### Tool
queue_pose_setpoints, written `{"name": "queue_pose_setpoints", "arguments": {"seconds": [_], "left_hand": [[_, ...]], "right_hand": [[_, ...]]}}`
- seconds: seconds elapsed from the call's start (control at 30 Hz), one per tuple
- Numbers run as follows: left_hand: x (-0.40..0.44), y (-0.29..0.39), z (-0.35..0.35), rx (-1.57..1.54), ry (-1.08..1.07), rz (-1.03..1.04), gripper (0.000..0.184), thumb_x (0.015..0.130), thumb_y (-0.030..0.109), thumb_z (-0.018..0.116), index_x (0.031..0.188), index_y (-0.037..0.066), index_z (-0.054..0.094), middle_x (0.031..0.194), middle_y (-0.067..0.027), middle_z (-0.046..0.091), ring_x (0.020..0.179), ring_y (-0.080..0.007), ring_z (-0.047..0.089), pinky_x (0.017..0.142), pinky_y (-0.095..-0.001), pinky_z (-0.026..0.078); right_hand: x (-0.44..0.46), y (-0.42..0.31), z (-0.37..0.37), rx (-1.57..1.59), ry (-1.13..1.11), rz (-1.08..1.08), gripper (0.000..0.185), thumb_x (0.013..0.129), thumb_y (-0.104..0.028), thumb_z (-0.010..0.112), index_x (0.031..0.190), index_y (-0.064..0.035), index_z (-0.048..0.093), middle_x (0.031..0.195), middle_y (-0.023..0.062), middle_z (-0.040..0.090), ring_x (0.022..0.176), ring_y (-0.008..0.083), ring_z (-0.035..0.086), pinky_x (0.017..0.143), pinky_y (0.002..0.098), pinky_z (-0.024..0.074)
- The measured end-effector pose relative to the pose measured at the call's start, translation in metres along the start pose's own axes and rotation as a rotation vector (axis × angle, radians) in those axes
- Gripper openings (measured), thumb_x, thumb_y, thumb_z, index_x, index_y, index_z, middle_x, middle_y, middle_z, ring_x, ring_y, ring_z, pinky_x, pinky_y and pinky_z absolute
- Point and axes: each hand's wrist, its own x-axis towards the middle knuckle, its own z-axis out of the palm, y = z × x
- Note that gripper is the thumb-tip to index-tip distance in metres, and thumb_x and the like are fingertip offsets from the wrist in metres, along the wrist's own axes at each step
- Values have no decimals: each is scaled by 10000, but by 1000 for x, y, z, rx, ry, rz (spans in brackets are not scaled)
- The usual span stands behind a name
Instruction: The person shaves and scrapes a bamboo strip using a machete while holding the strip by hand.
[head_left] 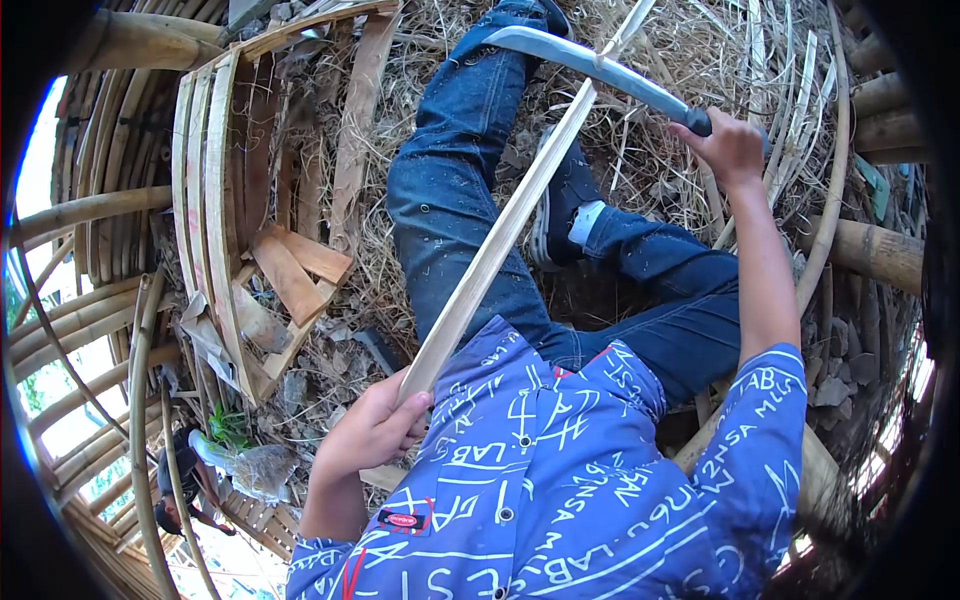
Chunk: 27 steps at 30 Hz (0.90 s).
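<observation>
A long pale bamboo strip (512, 222) runs slantwise up from my left hand (372, 428), whose fingers are wrapped round its lower end near my shirt. My right hand (728, 152) grips the dark handle of a curved machete (640, 84) at the upper right. The blade lies across the strip near its far end and touches it or sits just over it; which of the two I cannot tell. Beneath the strip are my legs in blue jeans (450, 200), one stretched forward and the other bent.
Fibrous shavings (640, 150) litter the ground round my legs. To the left stands a wooden crate frame (215, 200) with loose boards (290, 275). Bamboo poles (95, 215) form walls on both sides. Another person (180, 480) is at the lower left.
</observation>
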Motion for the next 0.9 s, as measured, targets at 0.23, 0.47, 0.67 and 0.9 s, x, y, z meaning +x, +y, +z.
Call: {"name": "queue_pose_setpoints", "arguments": {"seconds": [0.23,0.47,0.67,0.9], "left_hand": [[-3,2,-6,-16,21,-12,277,1015,175,462,1260,46,481,647,49,454,489,-25,401,407,-196,356],[8,-2,-1,121,111,77,257,973,182,560,1134,-18,558,610,19,508,480,-46,484,404,-227,391],[27,-1,-4,381,177,5,273,898,201,682,943,-38,556,556,19,537,476,-77,525,416,-251,430],[39,-29,-10,646,314,491,441,779,87,640,1167,-60,493,706,-98,601,506,-131,580,409,-277,433]], "right_hand": [[18,6,-23,51,-56,-74,654,777,-735,571,710,-87,620,591,97,614,582,275,649,556,400,513],[-38,-26,-19,484,-375,189,621,814,-665,591,686,-62,659,577,115,607,568,264,627,566,391,480],[-88,-83,-5,815,-394,409,674,783,-688,604,631,-31,635,572,161,593,585,338,617,573,430,465],[-111,-143,17,1117,-266,574,697,823,-668,582,627,-1,621,565,171,588,563,334,603,554,403,454]]}}
